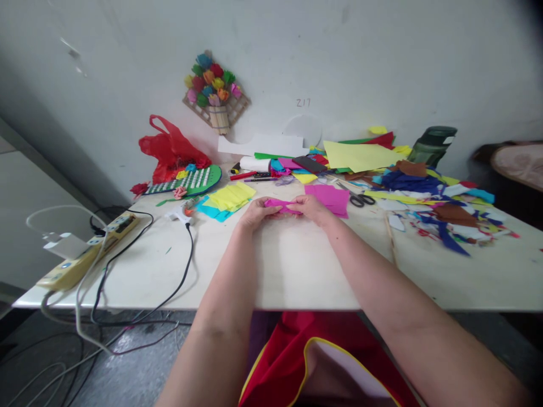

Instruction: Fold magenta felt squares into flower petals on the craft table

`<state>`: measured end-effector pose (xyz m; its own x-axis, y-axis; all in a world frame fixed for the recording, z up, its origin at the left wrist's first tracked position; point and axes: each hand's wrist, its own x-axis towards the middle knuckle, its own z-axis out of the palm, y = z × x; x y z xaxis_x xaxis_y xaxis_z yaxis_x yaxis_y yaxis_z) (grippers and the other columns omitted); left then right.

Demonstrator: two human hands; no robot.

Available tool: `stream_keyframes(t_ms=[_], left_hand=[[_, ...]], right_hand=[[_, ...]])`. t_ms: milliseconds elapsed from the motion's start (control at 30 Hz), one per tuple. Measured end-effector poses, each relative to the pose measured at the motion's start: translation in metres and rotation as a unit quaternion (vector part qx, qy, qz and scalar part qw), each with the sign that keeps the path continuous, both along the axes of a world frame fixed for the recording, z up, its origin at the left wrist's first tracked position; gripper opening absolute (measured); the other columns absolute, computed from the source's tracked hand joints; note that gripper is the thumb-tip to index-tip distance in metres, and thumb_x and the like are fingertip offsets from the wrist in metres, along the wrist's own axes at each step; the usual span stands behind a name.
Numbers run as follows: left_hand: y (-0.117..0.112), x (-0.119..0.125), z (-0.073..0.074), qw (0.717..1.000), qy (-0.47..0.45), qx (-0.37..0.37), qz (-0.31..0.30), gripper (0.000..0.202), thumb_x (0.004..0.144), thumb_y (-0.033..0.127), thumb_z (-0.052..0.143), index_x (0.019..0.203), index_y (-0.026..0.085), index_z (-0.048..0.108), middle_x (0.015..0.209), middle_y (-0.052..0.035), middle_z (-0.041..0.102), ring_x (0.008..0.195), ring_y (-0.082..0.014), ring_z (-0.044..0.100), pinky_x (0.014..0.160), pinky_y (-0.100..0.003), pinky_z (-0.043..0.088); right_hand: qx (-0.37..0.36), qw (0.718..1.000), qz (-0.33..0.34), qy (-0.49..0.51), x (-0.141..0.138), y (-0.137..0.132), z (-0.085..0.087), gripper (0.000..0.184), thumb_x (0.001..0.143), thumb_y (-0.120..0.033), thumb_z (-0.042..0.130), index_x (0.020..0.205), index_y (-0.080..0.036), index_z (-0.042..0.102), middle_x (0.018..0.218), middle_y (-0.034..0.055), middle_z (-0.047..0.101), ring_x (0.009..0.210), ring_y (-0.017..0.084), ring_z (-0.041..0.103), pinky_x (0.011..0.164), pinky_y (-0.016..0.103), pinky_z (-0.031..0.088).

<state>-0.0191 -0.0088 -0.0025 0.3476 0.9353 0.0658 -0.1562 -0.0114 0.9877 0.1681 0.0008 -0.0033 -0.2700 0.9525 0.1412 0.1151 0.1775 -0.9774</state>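
Both my hands meet over the white table (297, 265), pinching a small folded piece of magenta paper (280, 205). My left hand (258, 213) grips its left end with fingers curled. My right hand (311, 207) holds the right end, fingers pressed together. Just behind my right hand lies a larger magenta sheet (331, 198). Black-handled scissors (358, 198) rest to the right of that sheet.
Yellow and cyan paper squares (229, 199) and a glue gun (183, 213) lie left. Coloured scraps (432, 198) cover the right side. A power strip (91, 249) with cables sits at the left edge. A red bag (172, 148), green board (190, 181) and paper-flower piece (214, 90) stand behind.
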Motion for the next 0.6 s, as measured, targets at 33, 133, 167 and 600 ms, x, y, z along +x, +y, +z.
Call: stream_keyframes(t_ms=[33,133,167,600], left_hand=[[0.0002,0.0001,-0.0004,1.0,0.009,0.005,0.003,0.035,0.059,0.025,0.077,0.086,0.01,0.06,0.073,-0.006,0.068,0.065,-0.0161,0.066,0.069,-0.03,0.053],[0.0,0.0001,-0.0001,0.999,0.032,0.019,0.023,0.033,0.061,0.032,0.075,0.081,0.01,0.06,0.068,-0.0057,0.068,0.061,-0.0153,0.065,0.064,-0.028,0.053],[-0.0001,0.0001,0.0003,0.999,0.04,0.021,0.029,0.032,0.061,0.033,0.075,0.08,0.011,0.06,0.067,-0.0054,0.068,0.059,-0.015,0.065,0.062,-0.027,0.052],[0.0095,-0.0035,-0.0061,0.997,-0.004,0.035,0.063,0.034,0.061,0.033,0.075,0.08,0.012,0.056,0.066,-0.0034,0.067,0.058,-0.0128,0.065,0.06,-0.024,0.051]], right_hand=[[-0.002,1.0,0.003,0.001,-0.0001,-0.0004,0.0003,0.021,0.06,-0.032,0.074,0.058,-0.014,0.061,0.05,-0.0008,0.06,0.042,0.007,0.047,0.043,0.019,0.039],[-0.006,1.0,0.006,0.0,-0.0005,-0.0012,0.0008,0.02,0.061,-0.03,0.073,0.059,-0.014,0.062,0.051,0.0004,0.062,0.041,0.006,0.047,0.043,0.019,0.039],[-0.006,1.0,0.006,0.0,-0.0006,-0.0012,0.0008,0.02,0.061,-0.029,0.074,0.059,-0.014,0.062,0.052,0.0006,0.062,0.041,0.006,0.047,0.044,0.019,0.039],[-0.024,0.99,-0.008,0.138,0.0056,0.0042,0.0019,0.037,0.065,-0.049,0.069,0.071,-0.013,0.062,0.055,0.0017,0.063,0.044,0.009,0.053,0.043,0.021,0.04]])
